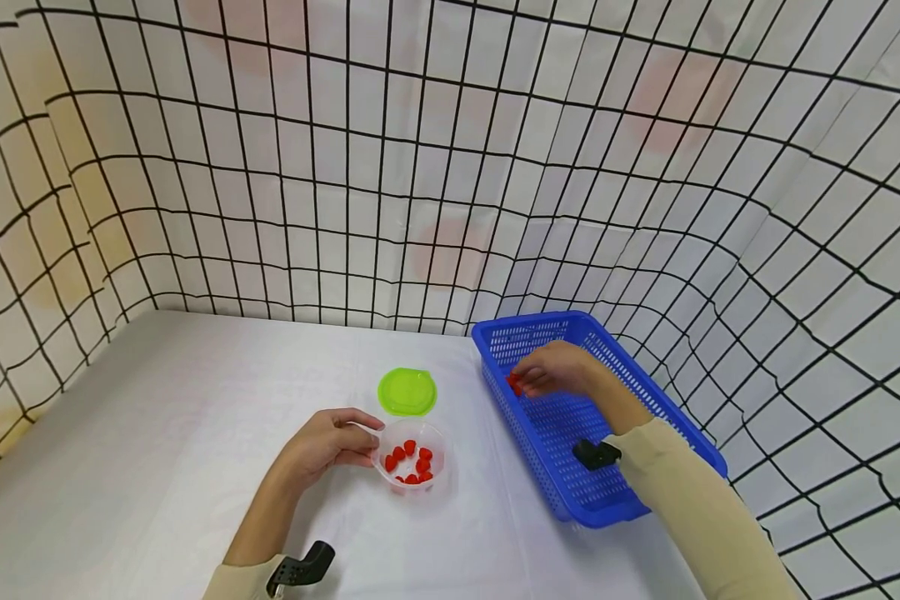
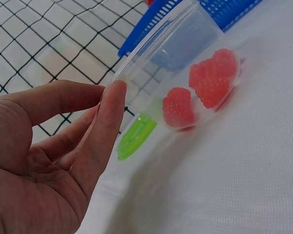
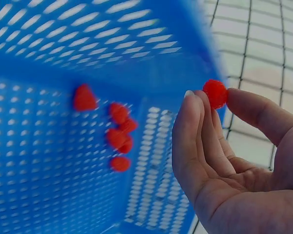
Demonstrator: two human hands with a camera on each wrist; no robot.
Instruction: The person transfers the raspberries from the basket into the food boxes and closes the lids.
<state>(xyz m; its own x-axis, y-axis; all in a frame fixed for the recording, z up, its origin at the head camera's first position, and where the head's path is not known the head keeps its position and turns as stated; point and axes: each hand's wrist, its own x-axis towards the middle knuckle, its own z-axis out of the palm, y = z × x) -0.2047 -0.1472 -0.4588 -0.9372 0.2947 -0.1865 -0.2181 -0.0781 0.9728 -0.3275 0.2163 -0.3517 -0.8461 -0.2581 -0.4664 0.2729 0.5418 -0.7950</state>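
A clear round plastic tub (image 1: pixel 420 433) stands on the white table, with several red raspberries (image 2: pixel 212 78) lying in its bottom. My left hand (image 1: pixel 335 446) pinches its rim between thumb and fingers on the left side. Over the far left part of the blue plastic basket (image 1: pixel 562 508) is my right hand (image 1: pixel 558 368). Between its thumb and fingertips it pinches one raspberry (image 3: pixel 215 94), plain to see in the right wrist view. Below that hand, several more raspberries (image 3: pixel 119 139) lie on the basket's perforated floor.
A bright green round lid (image 1: pixel 407 392) lies flat on the white table (image 1: pixel 195 433), just behind the tub. Behind the table and along both sides hangs a white sheet with a black grid (image 1: pixel 330 167). The basket's right side stands close to it.
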